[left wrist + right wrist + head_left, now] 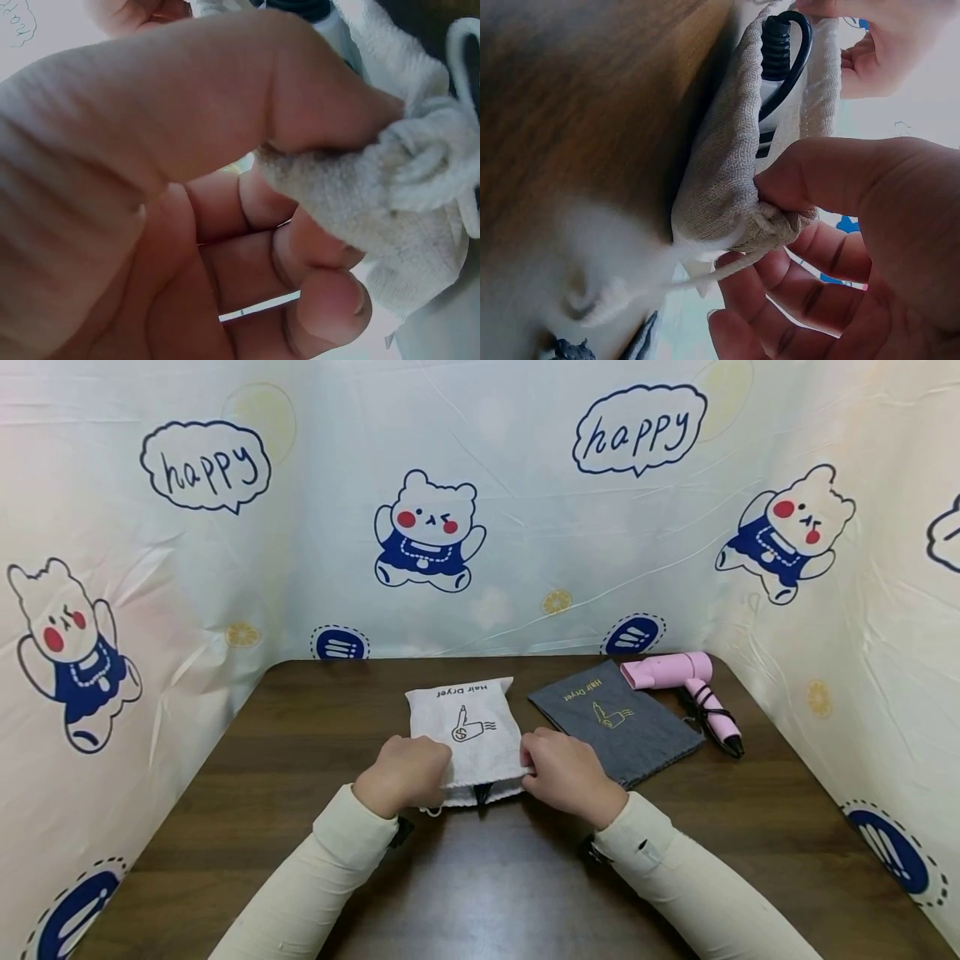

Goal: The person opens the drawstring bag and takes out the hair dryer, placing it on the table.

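A white drawstring pouch (480, 735) printed "Hair Dryer" lies in front of me, its open mouth facing my body. My left hand (408, 772) pinches the left side of the mouth, near a knotted cord (431, 161) in the left wrist view. At the opposite corner my right hand (570, 772) pinches the rim between thumb and fingers. Inside the mouth, the right wrist view shows a black ribbed cord end (776, 49) with a looped black cord (802, 56) and a bit of a white body. The rest of that item is hidden by the cloth.
A dark grey pouch (637, 735) with the same print in yellow lies flat to the right, close to my right hand. Beyond it rests a pink hair dryer (675, 671), cord wound round its handle. A printed curtain (510, 627) borders the brown table (300, 735).
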`<state>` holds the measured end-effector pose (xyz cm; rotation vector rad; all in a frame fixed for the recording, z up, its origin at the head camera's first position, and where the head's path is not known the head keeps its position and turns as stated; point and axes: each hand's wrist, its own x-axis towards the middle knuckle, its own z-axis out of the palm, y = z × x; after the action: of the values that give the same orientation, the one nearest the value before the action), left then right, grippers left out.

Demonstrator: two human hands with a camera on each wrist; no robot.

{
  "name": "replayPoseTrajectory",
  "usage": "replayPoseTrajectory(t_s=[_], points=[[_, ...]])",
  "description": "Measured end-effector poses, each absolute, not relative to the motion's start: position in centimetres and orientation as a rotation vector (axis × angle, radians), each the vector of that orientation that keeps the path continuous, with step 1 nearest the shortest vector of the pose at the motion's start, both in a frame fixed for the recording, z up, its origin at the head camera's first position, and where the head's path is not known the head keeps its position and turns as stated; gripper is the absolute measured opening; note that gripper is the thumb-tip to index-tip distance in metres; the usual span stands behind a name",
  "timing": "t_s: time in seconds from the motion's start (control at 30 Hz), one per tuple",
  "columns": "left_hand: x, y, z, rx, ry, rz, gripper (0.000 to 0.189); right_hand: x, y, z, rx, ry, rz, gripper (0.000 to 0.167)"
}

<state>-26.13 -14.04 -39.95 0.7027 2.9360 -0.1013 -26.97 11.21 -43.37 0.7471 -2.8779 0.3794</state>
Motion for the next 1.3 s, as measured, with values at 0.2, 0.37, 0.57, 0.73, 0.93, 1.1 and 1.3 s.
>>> replayPoseTrajectory(t_s=[0.2,0.37,0.57,0.73,0.93,1.1,1.3], points=[[-26.0,-14.4,-39.6,0.64,2.873,-0.067,0.027,-27.0,11.4,-43.0,0.724,-2.898,0.392,0.018],[-26.0,-14.6,-39.4,0.616,2.85,-0.04,0.026,-27.1,11.6,-42.8,0.721,-2.91,0.396,0.018],[-26.1,-14.6,-39.5,0.605,2.812,0.003,0.033,-27.2,11.7,-42.9,0.733,-2.917,0.384,0.019],[-26.1,-14.6,-39.7,0.607,2.795,0.011,0.037,-27.1,11.7,-42.8,0.744,-2.942,0.356,0.019],[-26.2,-14.7,-39.8,0.665,2.78,0.043,0.044,-26.8,11.6,-42.5,0.73,-2.983,0.348,0.023],[-26.2,-14.7,-39.8,0.68,2.759,0.067,0.046,-26.3,11.3,-42.0,0.767,-3.029,0.364,0.026],[-26.1,-14.7,-39.9,0.675,2.738,0.07,0.048,-25.5,10.9,-41.6,0.803,-3.072,0.428,0.03]])
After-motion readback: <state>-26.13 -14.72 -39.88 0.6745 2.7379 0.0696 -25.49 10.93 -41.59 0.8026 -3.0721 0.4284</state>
